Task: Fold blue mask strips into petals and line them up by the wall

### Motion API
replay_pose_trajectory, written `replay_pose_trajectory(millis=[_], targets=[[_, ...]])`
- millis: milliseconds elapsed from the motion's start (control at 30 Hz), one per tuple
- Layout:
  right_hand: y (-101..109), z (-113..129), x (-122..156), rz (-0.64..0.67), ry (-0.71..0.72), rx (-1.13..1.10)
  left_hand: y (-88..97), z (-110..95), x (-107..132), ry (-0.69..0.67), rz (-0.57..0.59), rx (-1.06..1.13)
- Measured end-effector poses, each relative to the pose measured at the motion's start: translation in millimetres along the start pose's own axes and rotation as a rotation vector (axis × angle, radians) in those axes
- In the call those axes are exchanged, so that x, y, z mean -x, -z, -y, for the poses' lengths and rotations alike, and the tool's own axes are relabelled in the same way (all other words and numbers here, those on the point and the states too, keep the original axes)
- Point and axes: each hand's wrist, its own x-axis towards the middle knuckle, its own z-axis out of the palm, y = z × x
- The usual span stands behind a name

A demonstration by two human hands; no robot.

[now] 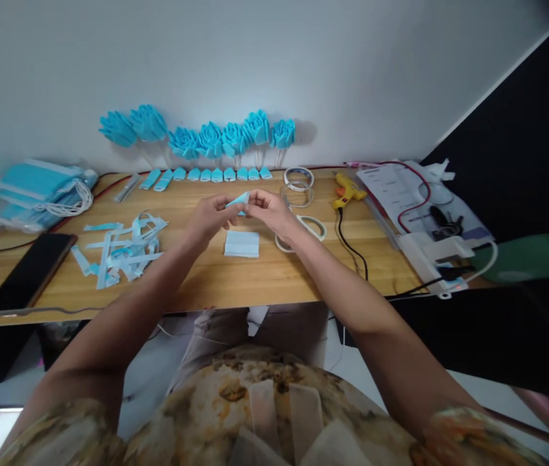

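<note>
Blue fabric piece [242, 199]; mottled shirt [201, 414]

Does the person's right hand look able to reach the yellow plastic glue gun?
Probably yes: only round, pale tape rolls lie between right hand and glue gun, though that hand holds folded light-blue material.

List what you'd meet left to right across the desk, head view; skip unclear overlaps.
Black phone, pile of cut strips, left hand, held blue piece, right hand, yellow glue gun, white power strip.

Blotchy cream, brown, orange top [196, 408], matching sleeves [68, 430], pale front strips [263, 408], greyish-beige trousers [293, 333], bare hands [269, 208]
</note>
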Motion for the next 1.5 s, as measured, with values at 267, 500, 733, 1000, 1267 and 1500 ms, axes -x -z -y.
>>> replay_pose_trajectory(millis=[267, 500, 733, 1000, 1267, 1500], targets=[[5.4, -8.8, -4.8, -0.082, -0.032, -0.01, 7.3, 3.2, -9.5, 0.055, 0.043, 0.058], [13.2, 0.1, -5.4, -0.08, -0.069, 0.036, 1.7, -7.6, -23.5, 0.131, 0.026, 0.021], [29.9, 11.1, -24.4, -0.031, -0.008, 0.275, -8.0, -15.6, -22.5, 0.199, 0.025, 0.061], [18.0, 1.2, 2.3, -0.133, 0.398, 0.725, -10.4, 3.8, -10.4, 0.127, 0.071, 0.181], [24.8, -9.2, 11.4, -0.078, 0.504, 0.836, -13.0, 8.5, -9.4, 0.118, 0.047, 0.23], [27.1, -14.0, 11.6, -0.073, 0.541, 0.85, -11.5, 10.7, -10.0, 0.118, 0.068, 0.297]])
